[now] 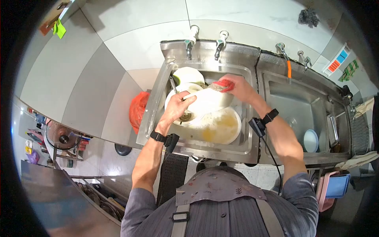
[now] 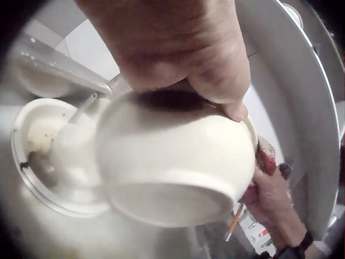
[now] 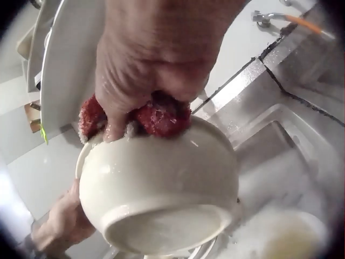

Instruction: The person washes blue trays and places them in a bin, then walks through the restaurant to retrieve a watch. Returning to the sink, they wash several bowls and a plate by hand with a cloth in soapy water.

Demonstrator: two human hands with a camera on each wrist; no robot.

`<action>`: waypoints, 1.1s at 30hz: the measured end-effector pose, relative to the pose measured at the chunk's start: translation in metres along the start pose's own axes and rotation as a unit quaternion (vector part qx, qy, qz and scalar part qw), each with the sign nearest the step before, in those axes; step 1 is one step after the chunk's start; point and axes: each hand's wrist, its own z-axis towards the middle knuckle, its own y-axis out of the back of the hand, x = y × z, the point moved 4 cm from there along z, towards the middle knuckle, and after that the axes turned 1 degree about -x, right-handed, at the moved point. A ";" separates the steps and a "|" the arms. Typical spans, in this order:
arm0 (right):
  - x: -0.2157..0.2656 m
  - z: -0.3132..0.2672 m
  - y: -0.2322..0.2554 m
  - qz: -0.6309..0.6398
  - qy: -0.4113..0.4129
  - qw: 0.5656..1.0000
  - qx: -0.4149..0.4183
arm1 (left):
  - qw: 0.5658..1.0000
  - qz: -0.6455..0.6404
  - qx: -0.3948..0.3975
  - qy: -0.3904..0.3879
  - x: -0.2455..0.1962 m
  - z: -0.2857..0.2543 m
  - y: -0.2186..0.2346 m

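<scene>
My left hand grips the rim of a cream-white bowl, thumb on the near side, over the left sink basin. The bowl is tilted, its foot ring showing in both wrist views. In my right hand is a red and whitish scrubbing sponge, pressed at the bowl's rim on the opposite side. Below the bowl lies a large white dish with yellowish, foamy liquid. More white dishes sit at the basin's back left, a dark-handled utensil among them. The bowl's inside is hidden in the wrist views.
Two taps stand behind the left basin. The right basin holds a small pale bowl, below a tap with an orange hose. A red plastic bag hangs left of the sink.
</scene>
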 end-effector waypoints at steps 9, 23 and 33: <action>0.045 -0.004 -0.056 -0.216 0.129 0.924 -0.288 | 0.971 -0.117 -0.207 0.032 -0.029 0.010 -0.022; -0.053 0.032 -0.024 0.188 -0.157 0.949 -0.199 | 0.891 -0.377 -0.241 0.082 0.015 0.001 -0.028; -0.124 -0.039 -0.068 0.351 -0.360 0.820 -0.275 | 0.787 -0.547 -0.238 0.157 0.030 -0.008 -0.047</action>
